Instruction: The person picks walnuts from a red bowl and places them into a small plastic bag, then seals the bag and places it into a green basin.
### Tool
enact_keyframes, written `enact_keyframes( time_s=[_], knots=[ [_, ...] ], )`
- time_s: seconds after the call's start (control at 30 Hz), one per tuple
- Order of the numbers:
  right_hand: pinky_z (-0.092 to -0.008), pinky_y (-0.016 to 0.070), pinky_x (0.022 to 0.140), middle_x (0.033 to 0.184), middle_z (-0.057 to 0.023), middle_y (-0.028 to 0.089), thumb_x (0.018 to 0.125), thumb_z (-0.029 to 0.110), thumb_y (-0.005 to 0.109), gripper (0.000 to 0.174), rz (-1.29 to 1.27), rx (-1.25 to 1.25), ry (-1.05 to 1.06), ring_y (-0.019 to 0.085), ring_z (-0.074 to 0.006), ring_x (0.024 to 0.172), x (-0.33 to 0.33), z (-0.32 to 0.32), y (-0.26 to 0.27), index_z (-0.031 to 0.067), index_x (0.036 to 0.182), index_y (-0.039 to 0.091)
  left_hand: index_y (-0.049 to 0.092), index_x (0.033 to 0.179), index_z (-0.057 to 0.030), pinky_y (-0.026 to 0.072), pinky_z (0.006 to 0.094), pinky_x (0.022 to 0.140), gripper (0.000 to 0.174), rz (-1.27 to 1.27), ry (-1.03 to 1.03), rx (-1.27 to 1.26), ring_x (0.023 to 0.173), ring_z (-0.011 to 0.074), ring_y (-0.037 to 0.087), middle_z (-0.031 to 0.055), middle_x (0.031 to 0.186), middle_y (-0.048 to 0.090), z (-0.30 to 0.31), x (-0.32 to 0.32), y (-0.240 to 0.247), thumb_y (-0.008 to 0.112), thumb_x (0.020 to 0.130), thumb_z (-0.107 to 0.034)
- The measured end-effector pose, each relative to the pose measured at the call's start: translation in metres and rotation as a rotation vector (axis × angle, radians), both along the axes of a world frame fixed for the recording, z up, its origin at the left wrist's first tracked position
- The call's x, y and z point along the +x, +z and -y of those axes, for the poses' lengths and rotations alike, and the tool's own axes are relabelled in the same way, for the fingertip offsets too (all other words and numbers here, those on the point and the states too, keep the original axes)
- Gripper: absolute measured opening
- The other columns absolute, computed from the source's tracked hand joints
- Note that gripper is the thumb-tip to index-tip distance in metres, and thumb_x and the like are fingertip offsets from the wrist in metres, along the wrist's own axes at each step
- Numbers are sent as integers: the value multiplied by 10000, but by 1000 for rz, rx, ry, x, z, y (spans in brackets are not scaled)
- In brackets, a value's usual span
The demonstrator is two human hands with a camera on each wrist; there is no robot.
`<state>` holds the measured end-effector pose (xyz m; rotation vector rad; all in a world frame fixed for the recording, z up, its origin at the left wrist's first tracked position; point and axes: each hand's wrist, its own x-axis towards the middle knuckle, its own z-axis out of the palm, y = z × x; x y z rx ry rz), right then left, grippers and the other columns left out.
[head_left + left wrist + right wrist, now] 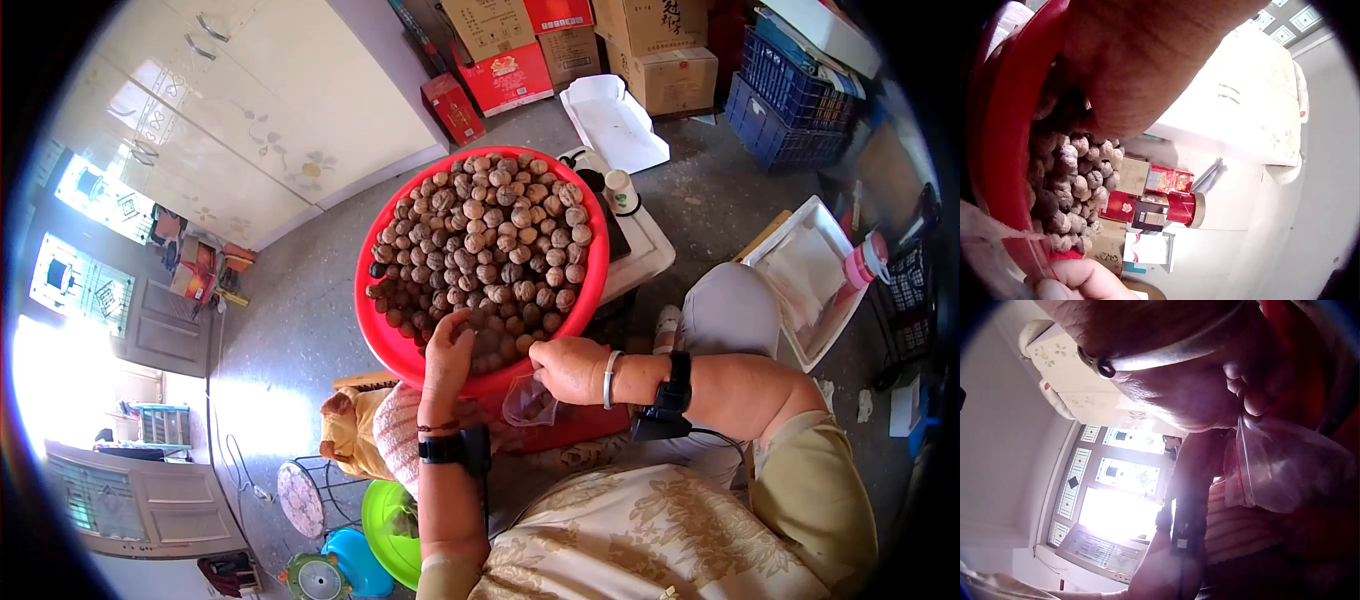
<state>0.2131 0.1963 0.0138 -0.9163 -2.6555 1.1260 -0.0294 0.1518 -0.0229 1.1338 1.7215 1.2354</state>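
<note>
A: What are the surfaces like around the grip?
B: Just beyond it, the walnuts are round, tan to dark brown, with wrinkled, ridged shells. They heap up in a smooth, round red plastic basin. The bag is thin, clear, creased plastic with a red strip along one edge

A: And what is clamped?
B: The right hand pinches the bag by its edge, thumb against finger, with a smooth, rounded metal bracelet on the wrist behind

A: Where does the bag lie, then?
B: It hangs from those fingertips, on the person's side of the basin, below the rim; the walnuts sit inside the rim, ahead of the grip

A: The left hand?
B: Just left of the right one, reaching over the basin's near edge, fingers at the walnuts; I cannot tell whether they clasp any
</note>
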Motion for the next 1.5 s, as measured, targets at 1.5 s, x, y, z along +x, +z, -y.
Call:
enact_keyframes(
  time_s=[1.5],
  knots=[
    [-491,535,711,807,-220,686,926,142,639,115,-170,-54,-137,691,-418,801,-4,-2,-3,30,953,645,706,1025,-5,540,302,794,160,-209,-129,11,894,149,666,74,958,705,62,61,81,747,870,-14]
  ],
)
